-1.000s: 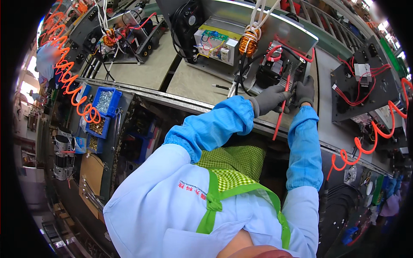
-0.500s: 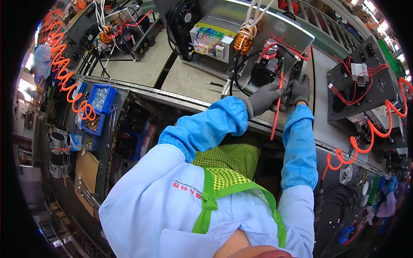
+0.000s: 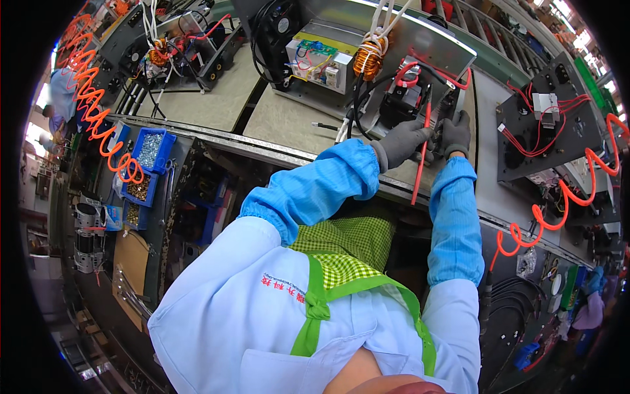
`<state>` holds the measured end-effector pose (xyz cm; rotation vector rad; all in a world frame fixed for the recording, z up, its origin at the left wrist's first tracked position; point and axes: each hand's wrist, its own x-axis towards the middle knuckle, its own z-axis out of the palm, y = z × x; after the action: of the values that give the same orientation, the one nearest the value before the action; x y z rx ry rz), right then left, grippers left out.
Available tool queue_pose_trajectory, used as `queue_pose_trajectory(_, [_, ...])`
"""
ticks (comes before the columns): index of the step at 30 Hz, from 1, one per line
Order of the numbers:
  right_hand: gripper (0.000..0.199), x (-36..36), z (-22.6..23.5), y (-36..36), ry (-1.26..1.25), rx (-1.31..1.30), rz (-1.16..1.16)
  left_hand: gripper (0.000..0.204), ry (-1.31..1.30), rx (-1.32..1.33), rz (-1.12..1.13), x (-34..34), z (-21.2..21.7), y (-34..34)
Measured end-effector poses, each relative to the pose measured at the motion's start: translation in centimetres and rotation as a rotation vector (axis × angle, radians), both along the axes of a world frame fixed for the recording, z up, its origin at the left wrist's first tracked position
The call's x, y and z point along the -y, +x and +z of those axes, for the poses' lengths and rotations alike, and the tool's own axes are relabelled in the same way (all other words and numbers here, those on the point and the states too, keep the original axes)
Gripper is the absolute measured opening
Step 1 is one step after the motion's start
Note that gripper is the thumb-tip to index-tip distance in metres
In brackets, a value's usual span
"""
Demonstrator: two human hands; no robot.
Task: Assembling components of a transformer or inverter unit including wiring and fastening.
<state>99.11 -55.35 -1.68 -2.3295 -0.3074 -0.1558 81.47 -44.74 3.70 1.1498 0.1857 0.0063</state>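
Note:
My left hand (image 3: 401, 144), in a grey glove, is closed around a long thin red rod (image 3: 422, 157). The rod stands nearly upright in the picture, its lower end past the bench's front edge and its upper end by a black component (image 3: 401, 102) with red leads. Just right of it, my grey-gloved right hand (image 3: 456, 134) is closed against a dark ribbed part (image 3: 447, 102) at the chassis's right end; what its fingers hold is hidden. Both hands are at the open metal chassis (image 3: 453, 49), which carries a copper coil (image 3: 369, 59) and a green circuit board (image 3: 321, 49).
Another wired chassis (image 3: 197, 56) stands on the left, and a black panel with red wires (image 3: 548, 125) on the right. Blue bins (image 3: 152, 151) of small fasteners sit at the lower left. Orange coiled hoses (image 3: 98, 111) hang at both sides.
The red rod has shifted slightly upward in the picture, along with my left hand. My right hand stays at the dark part. The whole view has drifted a little to the left.

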Motion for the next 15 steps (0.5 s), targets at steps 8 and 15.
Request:
queue_pose_trajectory(8, [0.059, -1.5, 0.9, -1.6, 0.121, 0.002, 0.075, 0.024, 0.436, 0.001, -0.126, -3.5, 0.7, -9.0])
queue_pose_trajectory(15, [0.043, 3.3, -5.9, 5.9, 0.081, 0.227, 0.181, 0.033, 0.538, 0.046, 0.386, -12.8, -0.5, -30.8])
